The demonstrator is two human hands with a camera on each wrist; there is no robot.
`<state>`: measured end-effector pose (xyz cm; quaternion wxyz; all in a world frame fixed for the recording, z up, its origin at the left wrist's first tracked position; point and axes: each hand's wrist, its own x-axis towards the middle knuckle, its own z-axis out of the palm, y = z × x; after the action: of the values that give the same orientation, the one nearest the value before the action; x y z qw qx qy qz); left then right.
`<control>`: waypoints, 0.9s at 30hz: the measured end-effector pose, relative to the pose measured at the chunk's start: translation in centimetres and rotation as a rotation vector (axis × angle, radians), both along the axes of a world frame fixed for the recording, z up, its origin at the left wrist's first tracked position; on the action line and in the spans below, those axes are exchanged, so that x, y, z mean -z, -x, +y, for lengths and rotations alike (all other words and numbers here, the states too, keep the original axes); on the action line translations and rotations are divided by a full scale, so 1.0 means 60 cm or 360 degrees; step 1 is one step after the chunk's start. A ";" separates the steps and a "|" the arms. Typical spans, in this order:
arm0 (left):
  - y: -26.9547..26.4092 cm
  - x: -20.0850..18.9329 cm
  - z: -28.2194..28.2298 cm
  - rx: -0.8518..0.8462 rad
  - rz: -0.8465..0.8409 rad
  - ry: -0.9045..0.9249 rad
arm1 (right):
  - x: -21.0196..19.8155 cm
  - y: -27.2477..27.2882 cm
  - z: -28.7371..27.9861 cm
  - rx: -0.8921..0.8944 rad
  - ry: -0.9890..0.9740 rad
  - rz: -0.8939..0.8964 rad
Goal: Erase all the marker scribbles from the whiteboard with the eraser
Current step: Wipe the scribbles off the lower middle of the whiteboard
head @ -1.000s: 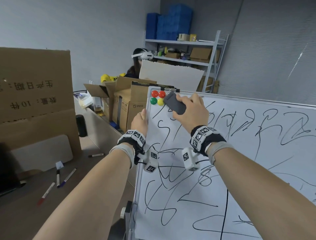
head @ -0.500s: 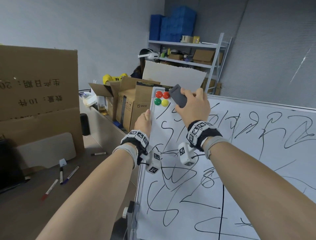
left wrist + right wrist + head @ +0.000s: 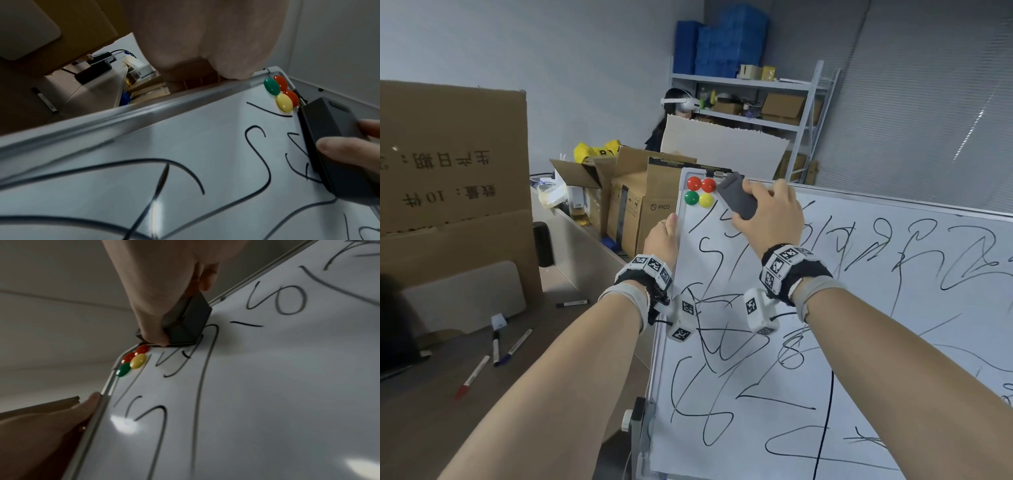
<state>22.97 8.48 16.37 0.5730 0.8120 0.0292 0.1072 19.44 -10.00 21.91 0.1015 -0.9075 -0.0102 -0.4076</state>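
Observation:
A white whiteboard [image 3: 876, 342] covered in black marker scribbles [image 3: 709, 335] fills the right half of the head view. My right hand [image 3: 767, 212] grips a dark grey eraser [image 3: 738, 197] and presses it flat on the board near the top left corner, just right of the coloured magnets [image 3: 700, 193]. The eraser [image 3: 333, 142] lies over scribbles [image 3: 259, 155] in the left wrist view, and the eraser [image 3: 189, 322] touches the board [image 3: 267, 394] in the right wrist view. My left hand [image 3: 662, 236] grips the board's left frame edge, thumb on the rim.
Two red, one green and one yellow magnet [image 3: 133, 361] cluster at the corner. Left of the board a brown desk [image 3: 441, 394] holds several markers [image 3: 512, 346]. Cardboard boxes [image 3: 640, 205] stand behind, with a person in a headset [image 3: 679, 104] and a metal shelf [image 3: 753, 89].
My right hand has slid the eraser up and slightly left toward the top corner, closer to the magnets. My left hand stays on the frame edge.

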 end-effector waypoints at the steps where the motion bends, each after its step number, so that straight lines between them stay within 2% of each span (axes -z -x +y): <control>1: 0.001 0.000 -0.002 0.0019 0.0009 0.0004 | 0.010 0.005 -0.009 -0.0032 0.0018 -0.0002; 4: 0.001 -0.003 -0.007 0.0045 0.0024 0.0010 | 0.025 0.010 -0.024 -0.0102 0.0089 0.0001; 11: -0.001 0.004 0.000 0.0016 -0.0009 -0.0023 | 0.032 0.006 0.001 -0.0093 -0.0087 -0.0039; 16: -0.001 0.002 0.001 0.0023 -0.0018 -0.0106 | 0.075 0.024 0.004 -0.0248 0.0153 -0.0036; 18: -0.001 0.004 -0.003 0.0018 -0.0019 -0.0085 | 0.065 0.022 -0.003 -0.0220 0.0156 -0.0040; 22: -0.006 0.010 -0.007 0.0013 -0.0027 -0.0064 | 0.038 0.009 -0.016 -0.0091 -0.0086 -0.0058; 27: -0.012 0.014 -0.002 -0.0009 -0.0030 -0.0061 | 0.034 -0.004 -0.008 -0.0081 -0.0075 -0.0096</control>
<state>23.67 8.37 15.54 0.5572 0.8218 0.0240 0.1169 19.65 -10.45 19.89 0.1327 -0.8916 -0.0269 -0.4322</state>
